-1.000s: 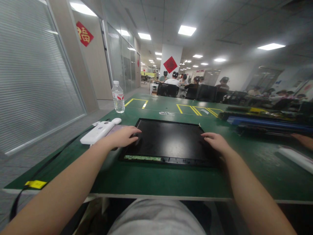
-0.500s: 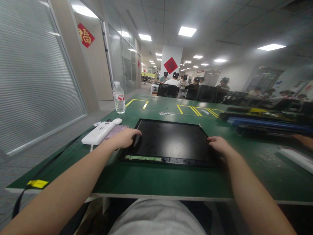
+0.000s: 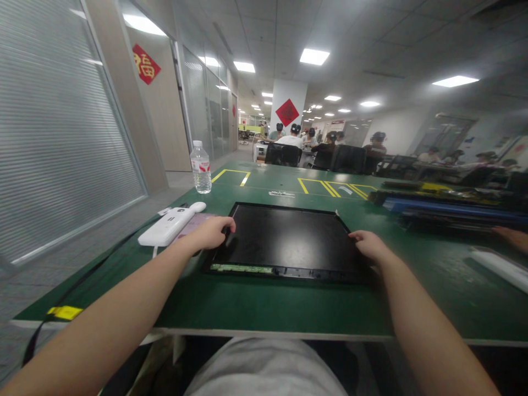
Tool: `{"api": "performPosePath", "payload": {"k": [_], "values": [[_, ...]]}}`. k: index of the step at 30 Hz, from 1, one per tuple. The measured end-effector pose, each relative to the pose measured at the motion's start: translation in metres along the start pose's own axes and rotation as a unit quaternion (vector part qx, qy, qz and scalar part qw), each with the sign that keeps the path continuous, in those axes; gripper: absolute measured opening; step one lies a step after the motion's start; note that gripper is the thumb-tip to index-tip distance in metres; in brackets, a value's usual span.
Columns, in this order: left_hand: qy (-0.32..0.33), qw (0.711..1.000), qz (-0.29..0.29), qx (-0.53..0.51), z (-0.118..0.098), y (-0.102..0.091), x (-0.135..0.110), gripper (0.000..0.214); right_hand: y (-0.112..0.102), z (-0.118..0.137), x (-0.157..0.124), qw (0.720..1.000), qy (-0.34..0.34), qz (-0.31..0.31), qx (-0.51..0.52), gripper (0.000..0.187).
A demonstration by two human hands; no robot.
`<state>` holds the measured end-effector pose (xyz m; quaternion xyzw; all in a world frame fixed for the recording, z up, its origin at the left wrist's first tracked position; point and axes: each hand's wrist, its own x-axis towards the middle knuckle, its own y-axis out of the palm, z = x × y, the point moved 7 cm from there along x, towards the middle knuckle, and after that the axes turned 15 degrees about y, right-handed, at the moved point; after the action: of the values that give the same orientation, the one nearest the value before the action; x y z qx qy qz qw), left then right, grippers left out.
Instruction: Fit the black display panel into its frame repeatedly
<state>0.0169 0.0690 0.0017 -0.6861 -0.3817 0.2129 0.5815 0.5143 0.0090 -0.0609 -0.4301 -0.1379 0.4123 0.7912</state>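
A black flat display panel [image 3: 289, 236] lies screen up on the green table, with a thin dark frame around it. Along its near edge, a green circuit strip [image 3: 241, 269] shows at the left. My left hand [image 3: 214, 232] is closed on the panel's left edge, its thumb over the frame. At the opposite side, my right hand [image 3: 369, 245] grips the right edge between thumb and fingers. The fingers underneath are partly hidden on both sides.
Left of the panel are a white handset-shaped device [image 3: 169, 225] with a cable and a water bottle [image 3: 201, 168]. Dark and blue long parts [image 3: 445, 209] are piled at the right. Another person's hand [image 3: 511, 237] and a white object [image 3: 501, 267] are at the far right.
My left thumb has bent slightly at the panel's edge. The panel and my right hand stay nearly in place; the whole view has shifted a little.
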Motion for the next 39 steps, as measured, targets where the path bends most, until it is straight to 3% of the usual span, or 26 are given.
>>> {"api": "performPosePath", "payload": {"k": [5,9,12,17,24,31,35,39], "values": [[-0.016,1.000,0.003,-0.002,0.003,0.002,0.001,0.047,0.001,0.000,0.000,1.000,0.002,0.001,-0.007,0.050],[0.012,1.000,-0.011,0.001,0.000,0.008,0.004,0.059,-0.001,0.001,-0.002,1.000,0.010,-0.004,-0.021,0.053],[-0.019,1.000,-0.015,0.020,0.006,0.013,0.004,0.067,-0.003,0.005,-0.005,0.999,0.010,-0.007,-0.040,0.054],[-0.029,0.999,0.008,0.020,0.011,0.022,0.005,0.067,-0.004,0.009,-0.008,0.998,0.003,-0.009,-0.055,0.056],[-0.046,0.998,0.000,-0.040,0.008,0.017,0.003,0.067,0.000,0.004,-0.004,1.000,0.003,0.003,-0.024,0.054],[-0.084,0.987,-0.067,-0.118,0.017,0.012,0.001,0.069,0.002,0.002,-0.002,1.000,-0.002,0.004,-0.018,0.055],[-0.091,0.954,-0.157,-0.238,0.014,0.002,-0.002,0.067,0.000,0.002,-0.002,1.000,0.000,-0.007,-0.029,0.053],[-0.123,0.858,-0.211,-0.452,0.005,0.000,-0.004,0.068,0.000,0.002,-0.003,1.000,0.003,-0.010,-0.024,0.048]]}}
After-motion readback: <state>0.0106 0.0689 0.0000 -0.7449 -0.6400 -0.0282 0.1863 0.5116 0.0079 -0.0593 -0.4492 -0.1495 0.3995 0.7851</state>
